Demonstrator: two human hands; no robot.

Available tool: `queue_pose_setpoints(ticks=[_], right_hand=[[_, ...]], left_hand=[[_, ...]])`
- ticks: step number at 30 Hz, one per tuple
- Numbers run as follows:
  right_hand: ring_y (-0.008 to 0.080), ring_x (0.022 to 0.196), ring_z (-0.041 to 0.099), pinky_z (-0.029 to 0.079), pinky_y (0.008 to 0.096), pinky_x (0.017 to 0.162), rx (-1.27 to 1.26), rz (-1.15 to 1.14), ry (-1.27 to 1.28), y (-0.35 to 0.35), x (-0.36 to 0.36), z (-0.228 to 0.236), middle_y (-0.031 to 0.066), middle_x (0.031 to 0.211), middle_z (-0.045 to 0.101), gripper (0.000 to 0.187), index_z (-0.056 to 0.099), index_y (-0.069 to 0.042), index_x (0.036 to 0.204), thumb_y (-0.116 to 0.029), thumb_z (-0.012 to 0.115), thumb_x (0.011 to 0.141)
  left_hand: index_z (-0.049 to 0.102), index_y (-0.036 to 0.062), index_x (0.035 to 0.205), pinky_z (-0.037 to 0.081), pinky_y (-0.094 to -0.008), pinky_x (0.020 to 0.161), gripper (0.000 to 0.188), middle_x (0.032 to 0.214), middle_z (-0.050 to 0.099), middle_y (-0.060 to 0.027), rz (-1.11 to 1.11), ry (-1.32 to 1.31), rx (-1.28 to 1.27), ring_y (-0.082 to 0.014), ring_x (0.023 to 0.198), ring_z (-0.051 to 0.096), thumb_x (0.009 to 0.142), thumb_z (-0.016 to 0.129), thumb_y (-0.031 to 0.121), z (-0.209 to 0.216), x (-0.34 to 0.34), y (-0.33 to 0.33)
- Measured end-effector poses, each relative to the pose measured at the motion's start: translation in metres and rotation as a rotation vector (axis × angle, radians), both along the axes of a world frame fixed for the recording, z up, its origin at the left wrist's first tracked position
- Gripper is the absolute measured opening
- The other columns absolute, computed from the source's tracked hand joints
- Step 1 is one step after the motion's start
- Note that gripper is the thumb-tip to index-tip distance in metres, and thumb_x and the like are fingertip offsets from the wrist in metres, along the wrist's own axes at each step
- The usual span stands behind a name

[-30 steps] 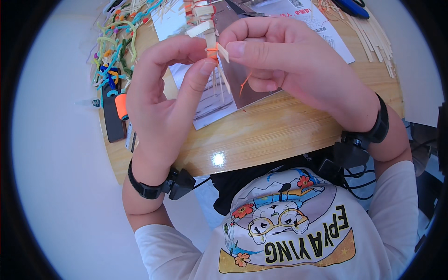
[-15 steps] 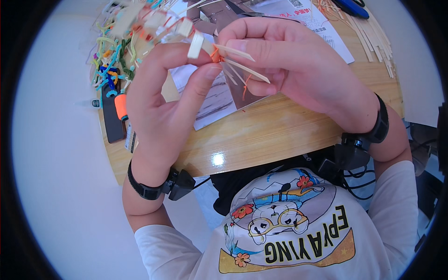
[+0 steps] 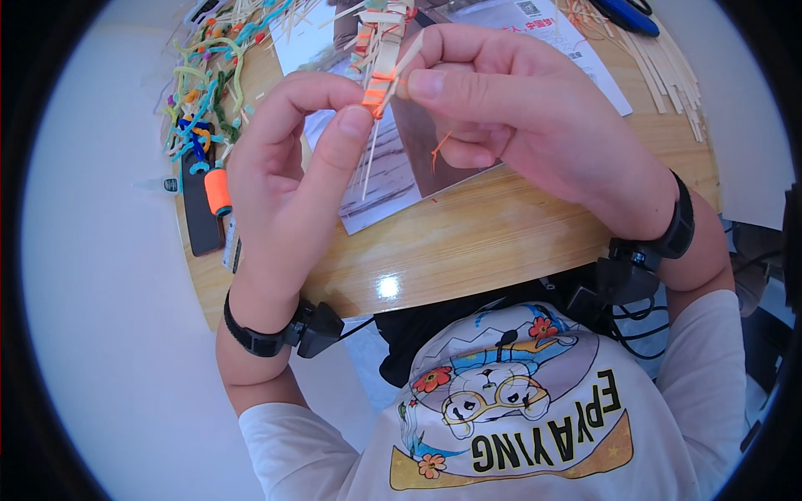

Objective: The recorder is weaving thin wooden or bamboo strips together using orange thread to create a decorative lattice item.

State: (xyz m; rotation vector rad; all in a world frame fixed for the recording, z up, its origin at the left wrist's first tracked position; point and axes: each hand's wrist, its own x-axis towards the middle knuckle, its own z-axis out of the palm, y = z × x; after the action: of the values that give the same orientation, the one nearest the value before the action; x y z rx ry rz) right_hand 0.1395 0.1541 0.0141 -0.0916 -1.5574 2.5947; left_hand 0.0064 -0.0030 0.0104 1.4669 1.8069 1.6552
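My left hand (image 3: pixel 288 171) pinches the lower end of a woven craft of pale wooden strips (image 3: pixel 386 57), with the thumb and forefinger closed on it. Orange thread (image 3: pixel 380 88) wraps around the strips just above those fingertips, and thin strip ends stick out below them. Close on the right, the thumb and forefinger of my right hand (image 3: pixel 535 113) are pressed together on the orange thread. A loose thread end (image 3: pixel 440 150) dangles beneath the right fingers. The upper part of the craft runs out of the picture at the top.
Under my hands lies an open magazine (image 3: pixel 388 179) on a wooden table (image 3: pixel 468 234). Colourful pipe cleaners (image 3: pixel 213 92), a dark flat case (image 3: pixel 200 217) and an orange thread spool (image 3: pixel 217 192) are at left. Wooden strips (image 3: pixel 664 75) and a blue-handled tool (image 3: pixel 626 15) are far right.
The craft has swung from slanting up-left to nearly upright, and its strip ends now point down instead of right. My right fingers have moved from the strip ends to the thread.
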Motion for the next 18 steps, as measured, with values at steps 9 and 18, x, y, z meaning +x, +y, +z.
queue_pose_setpoints(ticks=[9,18], right_hand=[[0.0014,0.055,0.030,0.030,0.0202,0.052,-0.094,0.009,0.018,-0.002,0.000,-0.001,-0.0088,0.065,0.035,0.020,0.060,-0.004,0.106,-0.022,0.058,0.097],[0.0016,0.055,0.030,0.031,0.0206,0.051,-0.082,0.018,0.027,-0.003,0.000,-0.001,-0.0084,0.064,0.035,0.019,0.059,-0.005,0.103,-0.023,0.057,0.098]], left_hand=[[0.056,-0.0046,0.112,0.042,-0.0320,0.094,0.043,0.110,0.060,-0.0108,-0.016,0.255,0.002,-0.0200,0.103,0.057,0.088,0.069,0.029,0.002,-0.010,-0.006],[0.054,-0.0064,0.120,0.043,-0.0369,0.099,0.054,0.115,0.058,-0.0125,0.026,0.603,0.009,-0.0229,0.108,0.057,0.084,0.074,0.029,0.007,0.004,-0.006]])
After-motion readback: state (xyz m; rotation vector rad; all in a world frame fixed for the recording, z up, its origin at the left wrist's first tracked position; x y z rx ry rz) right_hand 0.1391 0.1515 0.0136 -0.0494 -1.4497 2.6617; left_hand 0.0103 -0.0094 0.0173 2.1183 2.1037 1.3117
